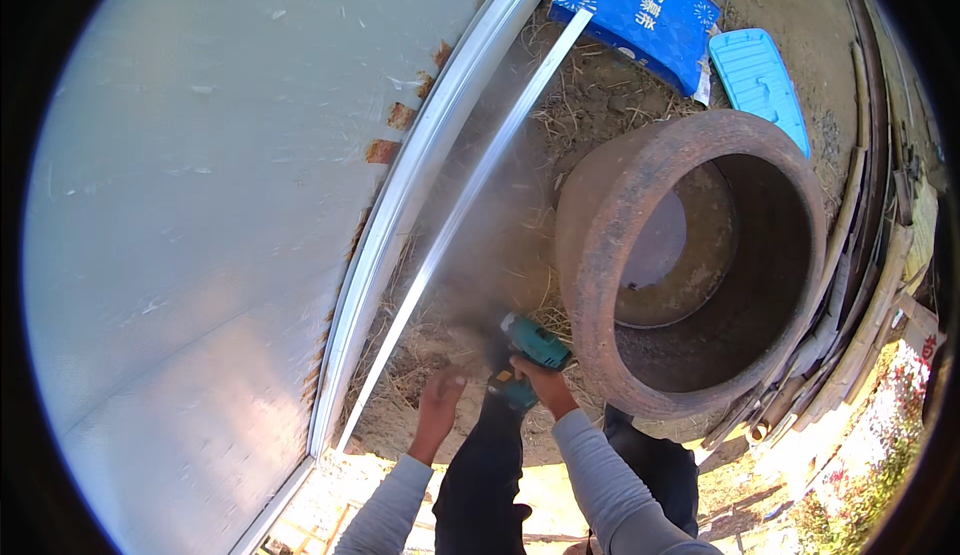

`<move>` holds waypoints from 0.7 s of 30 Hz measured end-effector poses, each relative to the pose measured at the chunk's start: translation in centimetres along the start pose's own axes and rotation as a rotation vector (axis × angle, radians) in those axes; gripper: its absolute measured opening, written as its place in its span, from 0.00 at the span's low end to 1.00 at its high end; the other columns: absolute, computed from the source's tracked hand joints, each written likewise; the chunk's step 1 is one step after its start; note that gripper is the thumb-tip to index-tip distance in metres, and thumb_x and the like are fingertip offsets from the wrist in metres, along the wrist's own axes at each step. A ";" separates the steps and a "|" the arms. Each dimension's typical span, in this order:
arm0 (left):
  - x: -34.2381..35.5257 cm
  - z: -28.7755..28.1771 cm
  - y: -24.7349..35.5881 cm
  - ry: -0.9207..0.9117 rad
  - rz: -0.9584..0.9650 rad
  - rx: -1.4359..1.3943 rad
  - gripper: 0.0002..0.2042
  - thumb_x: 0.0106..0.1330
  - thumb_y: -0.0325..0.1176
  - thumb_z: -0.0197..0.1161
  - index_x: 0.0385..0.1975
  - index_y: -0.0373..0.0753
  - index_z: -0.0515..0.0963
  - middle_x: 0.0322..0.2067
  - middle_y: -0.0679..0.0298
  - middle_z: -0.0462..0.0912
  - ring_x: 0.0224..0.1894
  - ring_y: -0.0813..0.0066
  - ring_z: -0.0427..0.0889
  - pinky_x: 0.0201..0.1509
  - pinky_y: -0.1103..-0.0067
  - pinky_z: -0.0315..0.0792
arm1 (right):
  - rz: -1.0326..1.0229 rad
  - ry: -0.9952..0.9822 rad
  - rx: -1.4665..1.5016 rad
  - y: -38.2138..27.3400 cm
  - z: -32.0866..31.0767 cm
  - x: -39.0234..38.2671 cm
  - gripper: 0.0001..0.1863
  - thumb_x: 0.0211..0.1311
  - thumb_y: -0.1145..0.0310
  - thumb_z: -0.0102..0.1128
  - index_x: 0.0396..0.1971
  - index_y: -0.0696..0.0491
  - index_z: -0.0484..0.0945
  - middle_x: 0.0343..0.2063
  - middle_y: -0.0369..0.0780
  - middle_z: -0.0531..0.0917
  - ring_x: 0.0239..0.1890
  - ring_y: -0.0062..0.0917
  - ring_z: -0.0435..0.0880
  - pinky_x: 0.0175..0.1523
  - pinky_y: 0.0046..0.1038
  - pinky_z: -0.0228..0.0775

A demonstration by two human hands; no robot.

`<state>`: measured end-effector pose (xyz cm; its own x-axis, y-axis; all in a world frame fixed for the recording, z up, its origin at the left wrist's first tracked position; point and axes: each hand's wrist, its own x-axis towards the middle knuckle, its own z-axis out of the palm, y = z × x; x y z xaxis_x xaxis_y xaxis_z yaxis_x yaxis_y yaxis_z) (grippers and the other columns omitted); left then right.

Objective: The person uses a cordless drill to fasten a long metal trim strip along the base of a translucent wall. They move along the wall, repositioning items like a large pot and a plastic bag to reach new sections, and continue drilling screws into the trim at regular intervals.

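- My right hand (pixel 545 379) is closed around the grip of the drill (pixel 538 342), at the lower centre of the frame.
- The drill is green and black; its front points to the upper left.
- My left hand (pixel 439 397) is just beside, to the left; if its fingers are apart or together, I cannot tell.
- The strip (pixel 462 207), thin and silvery, runs from the lower left to the top centre.
- The panel (pixel 200 195) fills the left side.
- The pot (pixel 597 295), wide and brown, stands at right of centre.
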<state>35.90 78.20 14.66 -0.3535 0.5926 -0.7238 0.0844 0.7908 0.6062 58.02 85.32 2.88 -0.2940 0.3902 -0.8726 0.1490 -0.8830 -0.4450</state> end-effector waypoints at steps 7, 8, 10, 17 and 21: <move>-39.2 -8.7 -4.6 -0.591 -0.443 0.494 0.19 0.82 0.42 0.47 0.41 0.34 0.81 0.34 0.52 0.85 0.40 0.62 0.85 0.48 0.65 0.76 | 0.006 0.183 0.248 -0.2 -9.3 -26.8 0.08 0.64 0.71 0.73 0.39 0.54 0.83 0.30 0.33 0.83 0.30 0.19 0.81 0.38 0.28 0.75; -43.3 -10.1 -2.3 -0.668 -0.463 0.484 0.18 0.81 0.42 0.49 0.43 0.34 0.81 0.36 0.51 0.85 0.41 0.61 0.85 0.49 0.65 0.76 | 0.108 0.196 0.322 -1.2 -10.8 -30.5 0.06 0.64 0.71 0.73 0.36 0.53 0.82 0.27 0.33 0.81 0.27 0.21 0.79 0.35 0.28 0.74; -48.7 -10.8 3.2 -0.821 -0.579 0.527 0.17 0.81 0.42 0.51 0.47 0.34 0.80 0.40 0.51 0.84 0.44 0.61 0.85 0.52 0.63 0.76 | 0.098 0.221 0.488 -3.3 -13.9 -37.3 0.07 0.65 0.71 0.70 0.30 0.51 0.80 0.22 0.34 0.77 0.21 0.24 0.75 0.31 0.29 0.71; -60.3 -6.3 23.8 -1.109 -0.670 0.505 0.20 0.78 0.42 0.59 0.60 0.33 0.79 0.55 0.48 0.83 0.54 0.58 0.86 0.64 0.58 0.77 | 0.161 0.351 1.318 -11.0 -27.2 -55.8 0.06 0.69 0.66 0.64 0.38 0.47 0.75 0.23 0.34 0.74 0.26 0.27 0.76 0.37 0.37 0.73; -58.5 -0.1 29.8 -0.917 -0.450 0.481 0.16 0.80 0.40 0.52 0.42 0.35 0.83 0.34 0.54 0.87 0.40 0.65 0.87 0.49 0.70 0.78 | 0.017 0.411 1.264 -15.6 -36.9 -62.2 0.07 0.68 0.65 0.63 0.39 0.47 0.74 0.23 0.34 0.72 0.26 0.29 0.75 0.36 0.38 0.72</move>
<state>59.03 67.06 75.10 0.3581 -0.0287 -0.9332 0.5420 0.8202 0.1828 108.82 84.49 56.63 0.0371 0.2293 -0.9727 -0.8901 -0.4349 -0.1365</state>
